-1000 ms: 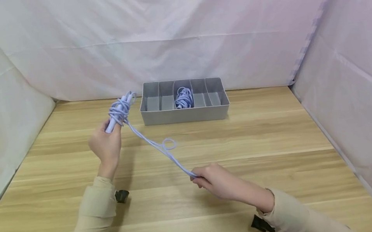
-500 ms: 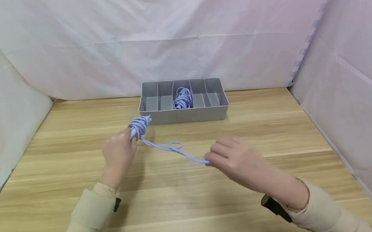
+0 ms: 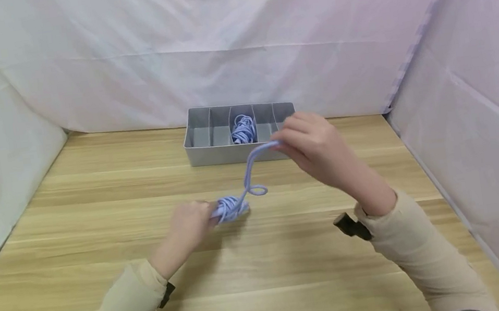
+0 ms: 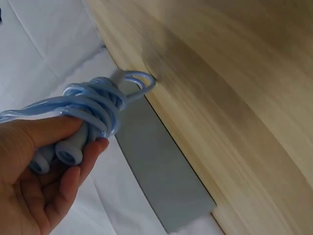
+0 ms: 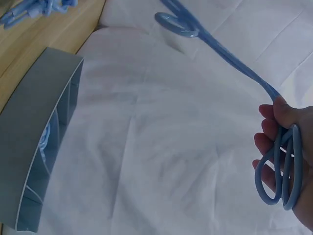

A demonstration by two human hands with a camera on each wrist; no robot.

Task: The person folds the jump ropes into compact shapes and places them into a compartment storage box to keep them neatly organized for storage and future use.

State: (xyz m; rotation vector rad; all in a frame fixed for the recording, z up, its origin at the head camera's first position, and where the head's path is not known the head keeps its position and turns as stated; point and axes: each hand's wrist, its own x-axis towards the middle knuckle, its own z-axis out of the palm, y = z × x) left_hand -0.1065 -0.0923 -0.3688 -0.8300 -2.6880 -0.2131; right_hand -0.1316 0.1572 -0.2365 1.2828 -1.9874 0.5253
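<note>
A light blue jump rope [image 3: 230,209] is wound in a bundle round its own two handles. My left hand [image 3: 190,222] grips the handles, whose hollow ends show between thumb and fingers in the left wrist view. From the bundle a doubled length of cord [image 5: 230,56] with a small loop in it runs up to my right hand [image 3: 312,148]. There, thumb and fingers pinch the cord, and its looped end [image 5: 279,176] hangs over the palm in the right wrist view. Both hands are raised over the table.
A grey organizer box [image 3: 216,155] with several compartments stands at the back of the wooden table [image 3: 117,194]. Its middle compartment holds another wound blue rope [image 3: 243,130]. White cloth [image 3: 214,34] hangs behind and along both sides.
My left hand has come down and right with the bundle, toward the table's middle. My right hand has risen and moved forward and right, lifting the cord, and now overlaps the box's right end.
</note>
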